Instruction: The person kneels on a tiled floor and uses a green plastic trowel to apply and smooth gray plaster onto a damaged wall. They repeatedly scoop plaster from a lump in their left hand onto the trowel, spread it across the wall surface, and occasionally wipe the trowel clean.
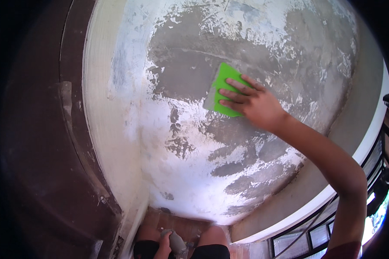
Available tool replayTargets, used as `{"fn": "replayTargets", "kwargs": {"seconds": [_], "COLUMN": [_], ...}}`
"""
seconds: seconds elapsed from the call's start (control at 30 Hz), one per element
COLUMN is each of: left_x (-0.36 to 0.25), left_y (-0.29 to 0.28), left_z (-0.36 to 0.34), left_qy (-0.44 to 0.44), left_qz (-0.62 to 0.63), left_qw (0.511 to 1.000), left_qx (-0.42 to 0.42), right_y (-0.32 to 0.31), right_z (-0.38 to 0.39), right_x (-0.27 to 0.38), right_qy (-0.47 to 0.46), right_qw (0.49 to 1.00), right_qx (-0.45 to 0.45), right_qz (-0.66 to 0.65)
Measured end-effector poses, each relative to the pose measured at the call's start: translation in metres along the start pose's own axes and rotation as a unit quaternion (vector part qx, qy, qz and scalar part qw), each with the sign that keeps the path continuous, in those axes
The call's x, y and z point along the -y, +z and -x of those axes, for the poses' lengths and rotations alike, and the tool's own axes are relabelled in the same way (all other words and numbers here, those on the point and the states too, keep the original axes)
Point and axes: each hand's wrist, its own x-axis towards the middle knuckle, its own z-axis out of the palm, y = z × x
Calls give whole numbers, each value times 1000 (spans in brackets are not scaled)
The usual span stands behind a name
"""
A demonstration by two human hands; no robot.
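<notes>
My right hand [263,108] grips a flat green putty spreader [226,74], its fingers laid out across the face. The spreader's left edge carries grey paste and lies against the wall [177,77], which is patched with grey filler over white paint. Low in the picture, between my knees, my left hand [164,247] is closed on a grey, rounded, paste-coloured thing [177,243]. Its exact kind is hard to make out.
A dark brown door [39,129] and a pale frame strip [108,103] stand at the left. A white-edged ledge [285,219] curves along the right, beside dark window bars [309,241]. Brown floor tiles [194,220] show below.
</notes>
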Motion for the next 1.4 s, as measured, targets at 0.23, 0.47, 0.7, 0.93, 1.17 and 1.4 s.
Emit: {"fn": "replayTargets", "kwargs": {"seconds": [0.23,0.47,0.7,0.93,1.17,1.4], "left_x": [-5,-1,-1,9,-2,1], "left_y": [8,4,-11,-5,4,12], "left_z": [3,-3,-19,-14,-4,2], "left_qy": [-21,13,-52,-30,-15,0], "left_qz": [-38,-47,-15,-47,-51,-52], "left_qw": [997,998,998,997,998,997], "left_qx": [-70,-44,-37,-54,-33,-53], "right_y": [-67,-55,-15,3,-6,-75], "right_z": [25,-91,-157,-90,5,19], "right_x": [11,7,21,14,-5,-4], "right_qy": [48,-10,-74,-39,-8,36], "right_qw": [999,986,995,999,1000,999], "right_qx": [16,-168,-71,-28,-9,-5], "right_qz": [-1,-13,-12,22,22,24]}}
